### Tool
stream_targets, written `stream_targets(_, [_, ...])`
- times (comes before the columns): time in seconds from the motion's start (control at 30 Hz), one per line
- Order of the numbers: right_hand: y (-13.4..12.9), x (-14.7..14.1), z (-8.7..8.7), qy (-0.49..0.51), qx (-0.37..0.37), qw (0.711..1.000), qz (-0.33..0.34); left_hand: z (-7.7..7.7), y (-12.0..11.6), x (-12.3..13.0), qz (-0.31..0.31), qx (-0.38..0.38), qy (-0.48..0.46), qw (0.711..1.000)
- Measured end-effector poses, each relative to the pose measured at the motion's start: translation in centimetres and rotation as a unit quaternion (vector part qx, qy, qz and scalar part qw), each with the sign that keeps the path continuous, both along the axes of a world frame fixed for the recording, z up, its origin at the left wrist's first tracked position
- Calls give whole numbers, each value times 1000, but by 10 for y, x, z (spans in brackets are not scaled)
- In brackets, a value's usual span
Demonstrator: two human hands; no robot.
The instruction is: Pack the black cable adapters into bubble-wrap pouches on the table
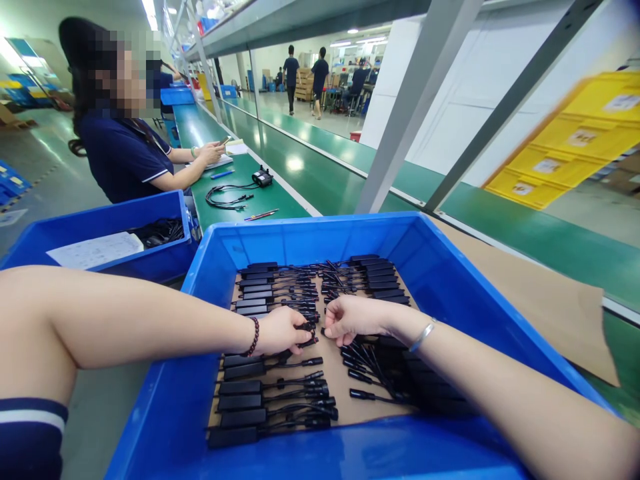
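Observation:
Both my hands reach into a large blue bin (480, 313). Rows of black cable adapters (240, 402), each a slim box with short leads, lie there on a cardboard sheet (345, 407). My left hand (283, 330) is closed around black cable ends in the left row. Across the middle gap, my right hand (350, 319) pinches at the inner ends of the right row. A small dark tip shows at its fingers, probably a cable connector. Loose connector leads (363, 380) fan out below my right hand. My right forearm covers part of the right row.
A second blue bin (115, 213) with black cables and a paper sheet stands left. On the green bench (210, 207) lie a cabled black device (261, 177) and pens. A co-worker (120, 147) sits there. A slanted metal post (410, 107) rises behind my bin; brown cardboard (540, 287) lies right.

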State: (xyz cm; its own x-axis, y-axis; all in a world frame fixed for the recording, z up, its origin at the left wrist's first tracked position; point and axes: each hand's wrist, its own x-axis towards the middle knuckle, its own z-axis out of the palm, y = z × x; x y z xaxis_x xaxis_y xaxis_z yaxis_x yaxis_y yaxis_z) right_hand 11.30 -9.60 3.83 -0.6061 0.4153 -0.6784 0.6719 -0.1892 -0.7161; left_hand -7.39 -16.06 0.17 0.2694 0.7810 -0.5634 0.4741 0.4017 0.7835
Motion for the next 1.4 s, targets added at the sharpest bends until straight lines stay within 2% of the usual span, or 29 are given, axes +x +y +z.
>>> stream_targets(0.13, [1,-1,2,-4,-33,999,-3,-1,0,0,8,5,-1,1000])
stream_targets(0.33, [-2,-4,7,-29,-20,999,-22,1,1,2,8,18,-17,1000])
stream_targets(0.5, [-2,-5,5,-22,68,997,-7,10,0,6,24,-4,-37,999])
stream_targets(0.57, [0,-5,1,4,107,994,-15,13,0,7,34,-11,-42,998])
stream_targets(0.67, [0,-5,-5,62,127,990,-22,16,0,7,37,-14,-40,998])
stream_targets(0.77, [-2,-8,-12,78,139,987,-22,14,0,7,31,-15,-43,998])
stream_targets(0.93, [-3,-11,-20,56,203,978,3,7,1,5,36,-7,-52,998])
stream_targets(1.17, [-7,-13,-16,101,190,976,16,7,-1,4,40,-16,-91,995])
stream_targets(1.4, [-7,-11,-14,90,264,958,70,13,-3,5,41,-26,-101,994])
